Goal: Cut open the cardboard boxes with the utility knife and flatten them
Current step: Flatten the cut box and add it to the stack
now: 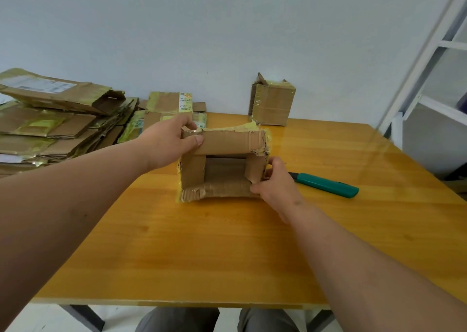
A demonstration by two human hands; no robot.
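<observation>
A small cardboard box (222,142) lies on its side in the middle of the wooden table (202,243), its open end facing me with the flaps spread. My left hand (174,139) grips the box's top left corner, thumb on the upper flap. My right hand (275,182) pinches the lower right flap. The green utility knife (328,185) lies on the table just right of my right hand, untouched. A second taped box (273,104) stands upright at the table's far edge.
A tall pile of flattened cardboard (50,119) fills the far left, with more flat pieces (174,106) behind the box. A white metal shelf frame (429,79) stands at the right. My knees show below the table's near edge.
</observation>
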